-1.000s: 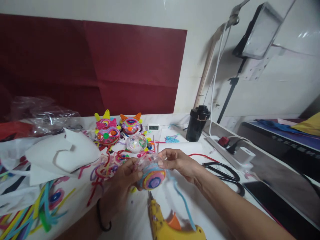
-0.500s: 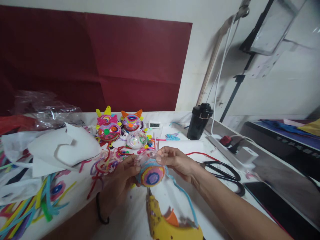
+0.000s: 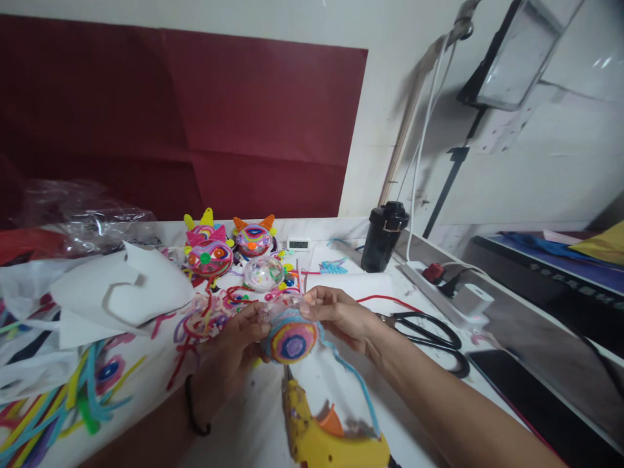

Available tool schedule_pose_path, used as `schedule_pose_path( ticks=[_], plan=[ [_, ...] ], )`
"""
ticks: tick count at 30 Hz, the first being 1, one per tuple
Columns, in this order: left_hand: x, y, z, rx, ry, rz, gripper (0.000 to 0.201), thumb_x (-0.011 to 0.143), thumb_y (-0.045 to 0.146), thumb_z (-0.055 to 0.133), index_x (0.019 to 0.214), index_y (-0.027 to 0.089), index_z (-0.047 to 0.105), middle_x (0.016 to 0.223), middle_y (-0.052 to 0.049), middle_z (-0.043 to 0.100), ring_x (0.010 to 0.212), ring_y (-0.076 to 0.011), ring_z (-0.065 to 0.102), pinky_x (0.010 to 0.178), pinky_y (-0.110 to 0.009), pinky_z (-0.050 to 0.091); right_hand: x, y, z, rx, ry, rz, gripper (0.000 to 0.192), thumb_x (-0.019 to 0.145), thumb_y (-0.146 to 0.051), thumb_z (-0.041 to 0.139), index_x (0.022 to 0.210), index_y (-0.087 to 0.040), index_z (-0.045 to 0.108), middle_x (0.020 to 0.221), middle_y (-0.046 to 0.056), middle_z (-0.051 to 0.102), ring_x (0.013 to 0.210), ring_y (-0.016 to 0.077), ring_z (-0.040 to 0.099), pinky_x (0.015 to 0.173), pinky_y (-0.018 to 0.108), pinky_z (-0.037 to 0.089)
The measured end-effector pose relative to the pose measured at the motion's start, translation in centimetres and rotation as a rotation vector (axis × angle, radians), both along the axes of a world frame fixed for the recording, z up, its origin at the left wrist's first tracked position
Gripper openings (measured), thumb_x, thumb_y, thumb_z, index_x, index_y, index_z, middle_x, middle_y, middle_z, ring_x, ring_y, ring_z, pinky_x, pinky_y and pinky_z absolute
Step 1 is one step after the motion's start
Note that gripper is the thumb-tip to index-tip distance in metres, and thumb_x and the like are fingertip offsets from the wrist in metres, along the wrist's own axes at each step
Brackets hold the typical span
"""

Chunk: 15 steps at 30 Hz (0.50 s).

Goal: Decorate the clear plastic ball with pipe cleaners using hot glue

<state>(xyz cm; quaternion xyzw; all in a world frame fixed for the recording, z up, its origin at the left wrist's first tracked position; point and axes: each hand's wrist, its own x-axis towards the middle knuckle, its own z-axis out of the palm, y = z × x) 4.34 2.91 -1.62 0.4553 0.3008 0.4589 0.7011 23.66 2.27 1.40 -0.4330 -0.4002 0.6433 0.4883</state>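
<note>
While both hands [image 3: 287,318] clasp the clear ball [image 3: 291,331] wrapped in coloured spirals, another clear ball [image 3: 264,272] sits behind.

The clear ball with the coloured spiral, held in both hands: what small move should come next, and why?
Probably press the loose light-blue fuzzy wire one turn further round the clear plastic ball with the coloured spiral. The left hand and right hand both grip the ball, and the wire's free end trails toward the yellow glue gun.

Two bare forearms, no sleeves. Left hand [image 3: 229,354]: thin black band at wrist, lower left. Right hand [image 3: 341,315]: nothing worn.
</note>
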Motion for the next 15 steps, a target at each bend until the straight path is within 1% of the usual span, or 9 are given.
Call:
schedule_pose_path(
  ticks=[2, 6, 9, 13, 15],
  plan=[
    [-0.05, -0.05, 0.03, -0.011, 0.002, -0.005, 0.015, 0.07, 0.021, 0.07, 0.084, 0.017, 0.065, 0.065, 0.002, 0.064, 0.049, -0.0091, 0.055, 0.041, -0.017, 0.043, -0.03, 0.0, 0.02, -0.003, 0.013, -0.001, 0.042, 0.037, -0.028, 0.093, 0.061, -0.017, 0.06, 0.056, -0.005, 0.06, 0.055, 0.0102, 0.05, 0.057, 0.025, 0.032],
    [-0.29, -0.07, -0.16, -0.013, -0.017, 0.002, 0.02, 0.07, 0.021, 0.071, 0.088, 0.018, 0.064, 0.069, 0.002, 0.064, 0.053, -0.01, 0.056, 0.045, -0.019, 0.044, -0.04, -0.07, 0.09, -0.001, 0.034, 0.001, 0.043, 0.035, -0.025, 0.093, 0.062, -0.015, 0.061, 0.055, -0.005, 0.06, 0.055, 0.0095, 0.05, 0.058, 0.024, 0.032],
    [-0.39, -0.04, -0.28, 0.003, -0.022, -0.004, 0.02, 0.069, 0.021, 0.072, 0.086, 0.018, 0.062, 0.066, 0.003, 0.061, 0.054, -0.0106, 0.056, 0.045, -0.019, 0.043, -0.07, -0.18, 0.2, 0.015, 0.064, 0.006, 0.042, 0.037, -0.026, 0.094, 0.062, -0.015, 0.061, 0.055, -0.005, 0.06, 0.056, 0.0091, 0.05, 0.06, 0.024, 0.033],
    [-0.22, -0.24, 0.18, 0.002, -0.038, 0.008, 0.019, 0.068, 0.022, 0.073, 0.082, 0.018, 0.061, 0.064, 0.004, 0.059, 0.051, -0.0094, 0.053, 0.043, -0.019, 0.042, -0.22, -0.33, 0.33, 0.037, 0.108, 0.017, 0.042, 0.036, -0.024, 0.094, 0.06, -0.015, 0.061, 0.053, -0.006, 0.059, 0.054, 0.0083, 0.049, 0.059, 0.023, 0.033],
    [-0.14, -0.4, 0.48, -0.004, -0.034, 0.008, 0.021, 0.067, 0.022, 0.073, 0.084, 0.018, 0.061, 0.065, 0.004, 0.059, 0.052, -0.0097, 0.052, 0.044, -0.02, 0.041, -0.3, -0.36, 0.33, 0.042, 0.125, 0.025, 0.042, 0.037, -0.024, 0.094, 0.061, -0.015, 0.062, 0.054, -0.005, 0.06, 0.054, 0.0087, 0.05, 0.06, 0.023, 0.034]
  ],
)
